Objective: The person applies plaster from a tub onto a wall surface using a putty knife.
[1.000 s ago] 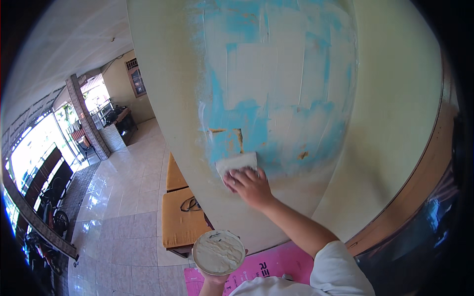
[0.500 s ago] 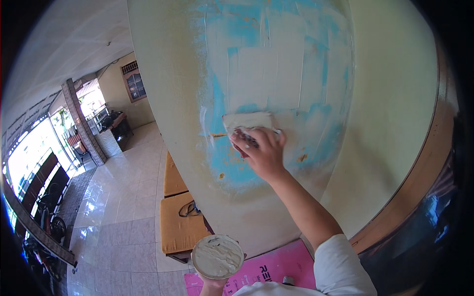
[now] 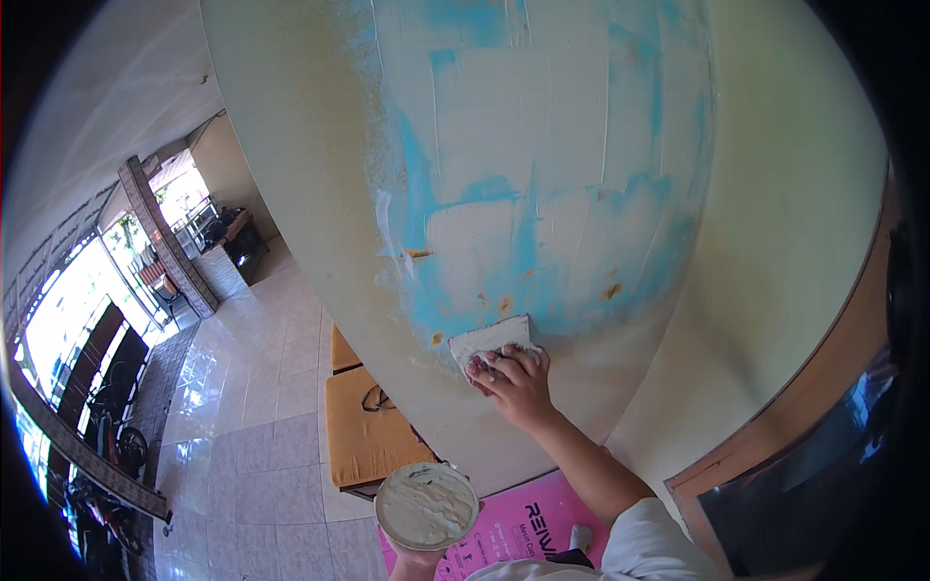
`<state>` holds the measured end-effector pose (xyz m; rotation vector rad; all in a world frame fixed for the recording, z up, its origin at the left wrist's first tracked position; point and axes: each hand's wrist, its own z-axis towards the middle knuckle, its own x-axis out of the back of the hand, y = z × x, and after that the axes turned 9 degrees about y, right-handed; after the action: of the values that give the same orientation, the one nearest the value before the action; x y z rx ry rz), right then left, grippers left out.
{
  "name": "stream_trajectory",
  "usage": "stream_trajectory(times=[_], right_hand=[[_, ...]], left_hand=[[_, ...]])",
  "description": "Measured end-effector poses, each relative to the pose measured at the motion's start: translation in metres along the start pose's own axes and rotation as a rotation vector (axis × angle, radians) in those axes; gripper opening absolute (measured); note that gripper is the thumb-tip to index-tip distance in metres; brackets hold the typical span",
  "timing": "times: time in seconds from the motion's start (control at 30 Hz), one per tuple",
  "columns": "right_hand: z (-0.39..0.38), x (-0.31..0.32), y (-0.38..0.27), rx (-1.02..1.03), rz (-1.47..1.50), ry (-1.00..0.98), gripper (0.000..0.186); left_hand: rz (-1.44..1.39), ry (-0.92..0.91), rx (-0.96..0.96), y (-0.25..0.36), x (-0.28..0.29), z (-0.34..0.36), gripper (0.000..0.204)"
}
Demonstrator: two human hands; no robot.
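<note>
My right hand (image 3: pixel 521 389) is closed on a wide, flat putty knife (image 3: pixel 490 337) smeared with white filler. Its blade lies against the wall at the lower edge of a blue patch (image 3: pixel 531 242). Broad whitish strokes of filler cover much of that patch, and small orange-brown spots show low on it. Down at the lower middle, my left hand (image 3: pixel 417 558) grips a round tub (image 3: pixel 379 505) from below, most of its fingers hidden by it. Thick off-white filler (image 3: pixel 426 505) with a ridged surface fills the tub.
Mustard-coloured padded seats (image 3: pixel 373 426) stand left of the wall, a dark cord on one. Below lies a pink printed sheet (image 3: pixel 509 511). A wooden frame (image 3: pixel 785 397) curves along the right. Tiled floor (image 3: pixel 242 426), a pillar (image 3: pixel 167 232) and motorbikes (image 3: pixel 121 450) are at left.
My right hand has moved down the wall with the putty knife, leaving a fresh pale stroke over the blue. The head view has shifted slightly; my left hand still holds the tub.
</note>
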<state>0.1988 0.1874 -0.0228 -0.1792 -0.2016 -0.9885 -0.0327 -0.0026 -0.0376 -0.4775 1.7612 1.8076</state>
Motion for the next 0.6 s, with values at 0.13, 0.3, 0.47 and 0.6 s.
stream_trajectory(times=[0.13,0.3,0.47,0.6], right_hand=[[0.034,0.050,-0.018,-0.027,0.061,-0.157,0.047],[0.060,0.064,-0.006,-0.668,0.651,0.107,0.032],[0.076,0.065,0.004,-1.123,1.044,0.192,0.017],[0.087,0.058,0.008,-1.138,1.182,0.177,0.017]], left_hand=[[-0.390,0.030,0.113,-0.004,0.004,-0.002,0.081],[-0.523,0.008,0.165,-0.019,0.008,0.001,0.080],[-0.823,0.090,0.287,-0.006,-0.020,0.005,0.079],[-0.839,0.124,0.296,-0.004,-0.030,0.004,0.078]])
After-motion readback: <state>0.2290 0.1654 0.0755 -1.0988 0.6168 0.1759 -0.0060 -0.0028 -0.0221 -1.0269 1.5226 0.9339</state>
